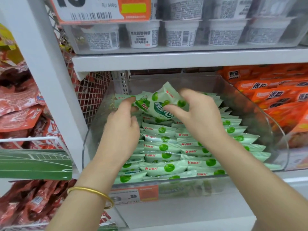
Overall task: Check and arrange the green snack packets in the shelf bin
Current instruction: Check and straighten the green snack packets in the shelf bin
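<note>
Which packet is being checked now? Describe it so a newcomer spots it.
Find the clear bin left of the orange packs. Near its back, above the rows of green packets, the left hand and right hand hold one packet. It alone is lifted and tilted, its front facing us.

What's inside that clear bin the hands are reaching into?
The clear bin holds overlapping rows of green snack packets. The left hand and right hand hold one raised packet above them. Lower layers, and packets under the hands, are covered.
</note>
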`<state>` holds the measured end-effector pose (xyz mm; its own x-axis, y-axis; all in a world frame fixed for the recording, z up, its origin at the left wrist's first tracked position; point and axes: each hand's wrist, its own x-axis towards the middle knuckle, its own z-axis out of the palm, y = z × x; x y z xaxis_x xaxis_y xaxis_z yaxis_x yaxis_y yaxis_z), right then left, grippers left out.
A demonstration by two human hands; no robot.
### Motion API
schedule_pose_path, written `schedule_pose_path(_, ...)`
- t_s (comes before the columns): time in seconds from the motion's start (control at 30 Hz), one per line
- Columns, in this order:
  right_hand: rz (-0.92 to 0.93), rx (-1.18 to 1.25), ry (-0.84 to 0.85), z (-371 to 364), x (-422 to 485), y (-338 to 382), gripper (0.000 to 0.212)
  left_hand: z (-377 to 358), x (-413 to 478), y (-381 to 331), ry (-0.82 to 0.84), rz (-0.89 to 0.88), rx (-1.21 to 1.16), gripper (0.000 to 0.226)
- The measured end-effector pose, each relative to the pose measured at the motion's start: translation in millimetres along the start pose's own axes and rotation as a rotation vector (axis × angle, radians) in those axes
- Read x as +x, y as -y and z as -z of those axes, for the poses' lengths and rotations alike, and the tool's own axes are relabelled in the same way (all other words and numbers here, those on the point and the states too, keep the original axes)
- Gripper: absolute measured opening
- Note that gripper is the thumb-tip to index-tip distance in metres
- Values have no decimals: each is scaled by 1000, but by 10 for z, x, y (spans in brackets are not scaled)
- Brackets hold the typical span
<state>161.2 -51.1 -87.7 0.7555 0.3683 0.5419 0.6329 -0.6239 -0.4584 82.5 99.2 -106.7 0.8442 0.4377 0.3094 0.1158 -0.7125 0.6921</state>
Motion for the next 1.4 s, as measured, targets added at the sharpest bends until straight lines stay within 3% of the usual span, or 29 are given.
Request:
schedule_pose_path(0.23, 86, -15, 11, 28, 45, 122, 39, -4, 35, -35, -28, -7, -20, 45)
schedule_pose_path(0.4, 121, -267, 128, -30, 8, 84, 37, -13, 49, 1, -17, 3, -33, 49)
schedule_pose_path(0.63, 159, -398, 371, -188, 165, 132, 23, -41, 64, 49, 24, -72, -3, 56)
schedule_pose_path(0.7, 148, -392, 423, -218, 214, 119, 33, -32, 49, 44, 47, -114, 32, 58)
schedule_pose_path(0.77, 102, -332, 402, -149, 252, 84, 40, -13, 36, 23, 59, -161, 79, 59)
schedule_pose_path(0.87, 107, -301, 327, -81, 251, 26, 33, -22, 61, 27, 71, -207, 154, 54)
schedule_pose_path(1.03, 169, -358, 369, -262, 183, 41, 24, -91, 118, 100, 149, -147, 369, 41)
schedule_pose_path(1.4, 88, -399, 386, -233, 179, 20, 15, -103, 93, 47, 184, -98, 435, 37)
